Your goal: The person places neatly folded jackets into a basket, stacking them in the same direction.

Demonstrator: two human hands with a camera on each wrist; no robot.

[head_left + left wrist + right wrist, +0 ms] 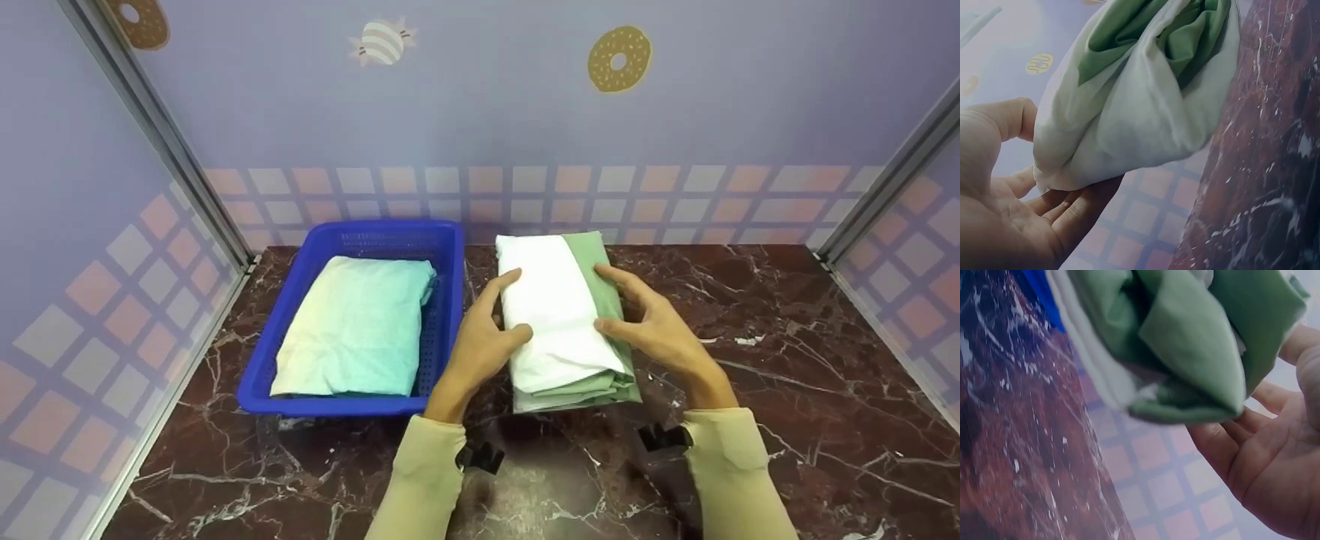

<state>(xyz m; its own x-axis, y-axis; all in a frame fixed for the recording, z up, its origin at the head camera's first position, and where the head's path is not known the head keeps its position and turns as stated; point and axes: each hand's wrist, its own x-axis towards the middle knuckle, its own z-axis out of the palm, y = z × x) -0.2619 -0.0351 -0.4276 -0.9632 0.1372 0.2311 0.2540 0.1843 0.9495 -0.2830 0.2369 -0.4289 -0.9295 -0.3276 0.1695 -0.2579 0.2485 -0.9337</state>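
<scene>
A folded white and green cloth (551, 300) lies between both hands, to the right of the basket in the head view. My left hand (484, 337) grips its left edge, thumb and index finger at the top side and the other fingers going beneath. On the opposite edge, the green one, my right hand (660, 326) holds it the same way. Layered folds of the cloth (1145, 112) face the left wrist camera, where the fingers (1086, 211) pass under it. Green folds of the cloth (1190, 343) fill the top of the right wrist view.
A blue plastic basket (255, 375) stands left of the hands. Inside it lies another folded cloth (360, 326), pale yellow to turquoise. Dark red marble-patterned tabletop (787, 450) stretches below, bounded by a patterned back wall (487, 112) and side panels.
</scene>
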